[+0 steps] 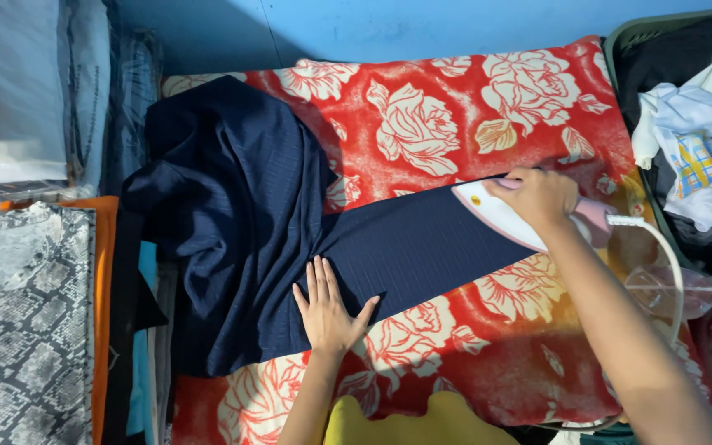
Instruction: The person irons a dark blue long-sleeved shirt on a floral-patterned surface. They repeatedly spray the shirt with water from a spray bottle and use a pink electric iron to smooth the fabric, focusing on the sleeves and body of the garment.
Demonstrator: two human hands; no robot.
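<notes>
- Navy cloth (pixel 241 222) lies across the red floral cover (pixel 455 107), bunched at left, one strip flat toward the right.
- Your left hand (pixel 329 309) presses flat on the strip, fingers spread, gripping nothing.
- Your right hand (pixel 540 196) clasps the iron (pixel 500 216), sole on the strip's right end.
- Iron cord (pixel 661 247) loops right, past a clear bottle (pixel 686 288).
- Laundry pile (pixel 702 140) sits at right; folded stacks (pixel 26 313) at left.

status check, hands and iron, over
Left hand flat on navy garment. Right hand grips white iron on the cloth. Path ahead unobstructed.
</notes>
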